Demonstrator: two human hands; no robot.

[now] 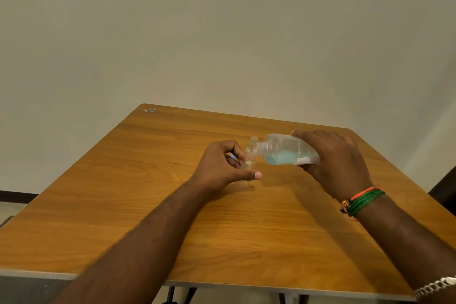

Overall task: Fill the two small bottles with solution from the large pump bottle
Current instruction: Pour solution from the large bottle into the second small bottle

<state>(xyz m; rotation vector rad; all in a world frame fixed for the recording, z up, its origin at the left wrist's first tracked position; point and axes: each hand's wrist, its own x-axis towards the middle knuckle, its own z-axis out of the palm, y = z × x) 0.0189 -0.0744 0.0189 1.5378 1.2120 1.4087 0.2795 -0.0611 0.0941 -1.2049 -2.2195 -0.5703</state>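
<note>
Beside the left hand (223,165), large bottle (283,150) tilted in right hand (338,163).

No legible text on any surface, white label on the large bottle (306,161) mostly hidden and too blurred to read, small sticker (149,110) at the far left corner of the bench (172,229) too small to read

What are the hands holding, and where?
Right hand grips the big bottle around its base. Left hand pinches a small bottle by its side.
</note>
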